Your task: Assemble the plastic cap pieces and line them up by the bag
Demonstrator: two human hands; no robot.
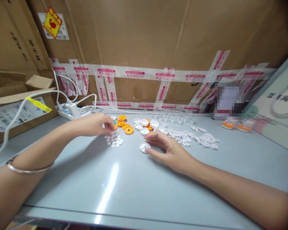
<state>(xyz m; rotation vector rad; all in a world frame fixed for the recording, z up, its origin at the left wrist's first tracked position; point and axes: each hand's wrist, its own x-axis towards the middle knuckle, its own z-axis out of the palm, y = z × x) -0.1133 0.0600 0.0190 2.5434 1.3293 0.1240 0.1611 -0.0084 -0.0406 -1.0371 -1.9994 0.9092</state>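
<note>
My left hand (105, 124) is at the left of the loose parts, thumb and fingertips pinched together. Anything between them is too small to make out. Just below those fingertips lies a cluster of small white discs (114, 140). Orange round caps (129, 130) sit right beside it, and a teal piece shows partly behind the fingers. My right hand (169, 147) is curled at a white round cap (144, 147) lying open side up on the table. Its thumb presses on the cap's near right rim, with the index finger at the far side. A small white piece appears inside that cap.
More white caps (144, 131) stand behind the right hand. Clear plastic cups (172, 118) line the back, and flat white cut-out parts (206, 140) spread rightward. Orange-based clear pieces (244, 127) stand at right. A power strip (74, 110), cables and cardboard boxes (21, 111) border the left.
</note>
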